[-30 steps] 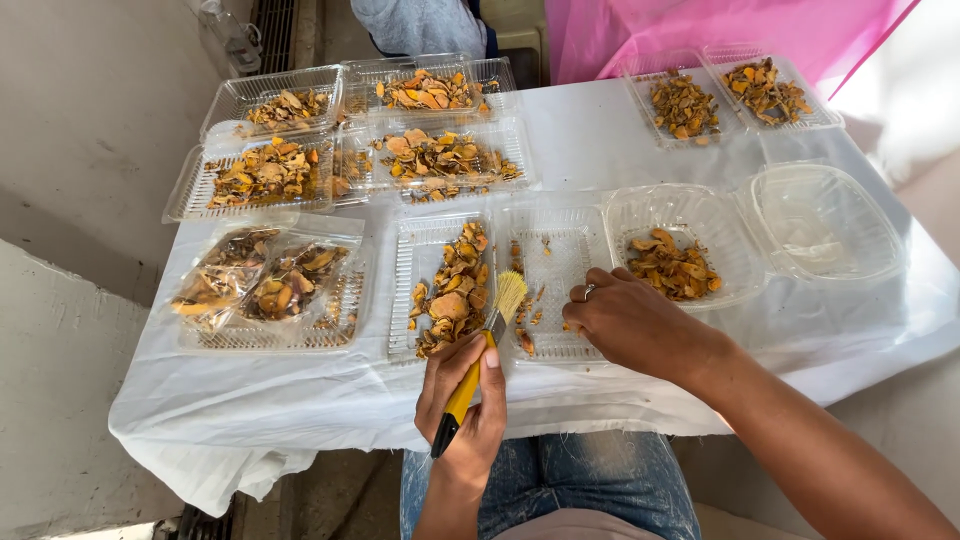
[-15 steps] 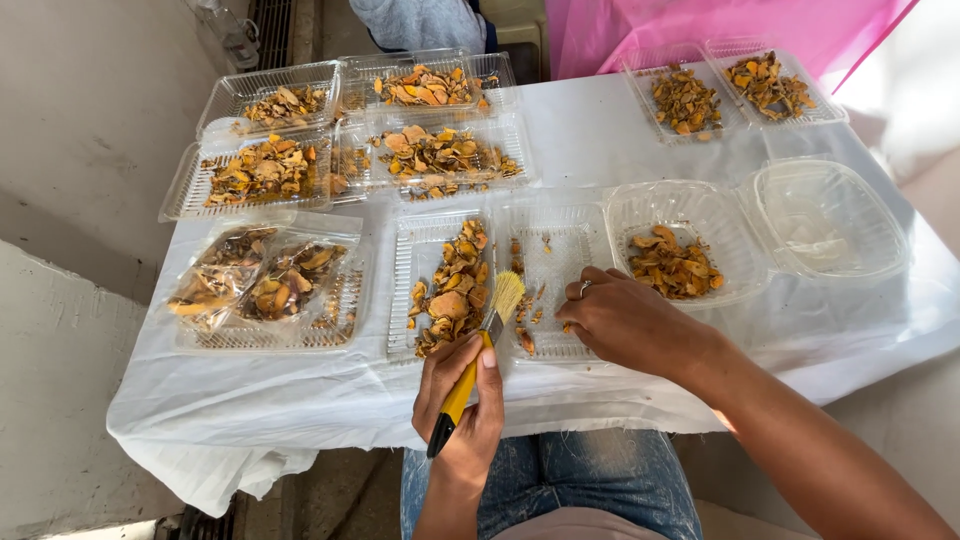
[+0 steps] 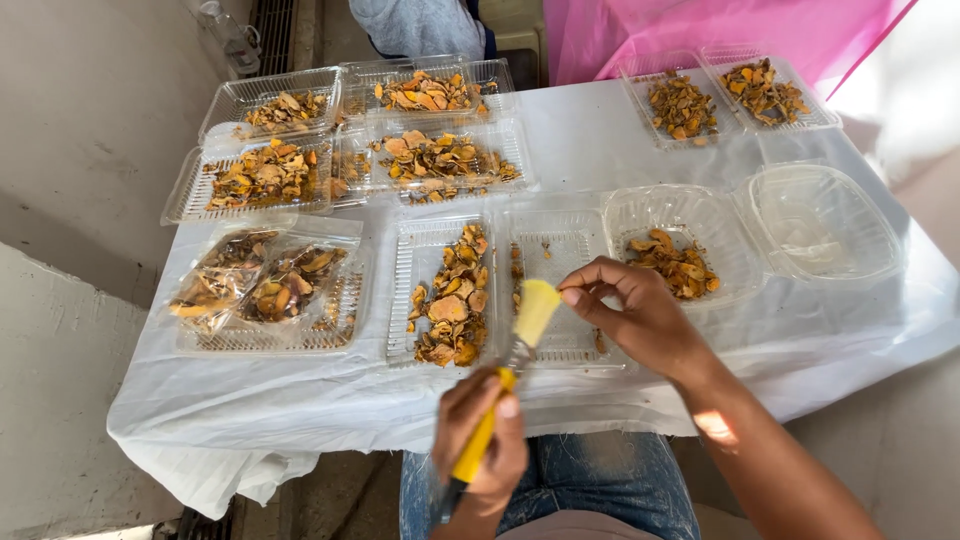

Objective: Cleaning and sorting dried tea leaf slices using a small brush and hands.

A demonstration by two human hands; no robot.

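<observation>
A view from above onto a small table (image 3: 600, 140) draped in thin white plastic sheeting that hangs in folds over the near edge. To the left runs a plain grey concrete wall (image 3: 80, 150); a bright pink sheet (image 3: 700, 30) hangs behind the table at the far right, and a seated person's grey garment (image 3: 415, 22) shows at the far edge.

The left hand (image 3: 480, 440) is closed around the yellow handle of a paintbrush (image 3: 505, 365), whose pale bristles point up and away, over a clear plastic tray (image 3: 560, 285). The right hand (image 3: 635, 310) hovers over that same tray, thumb and fingertips pinched together just beside the bristles; whether they hold a piece cannot be seen.

Just to the left, a matching tray carries a heap of dried orange-brown slices (image 3: 450, 300). To the right sit a round clear bowl (image 3: 690, 235) with a few slices and an empty clear container (image 3: 825, 225). Further trays of slices fill the far left (image 3: 265, 175) and far right corners (image 3: 725, 95), and a bagged tray (image 3: 265, 290) lies at the near left. Blue jeans (image 3: 590, 480) show below the table edge.
</observation>
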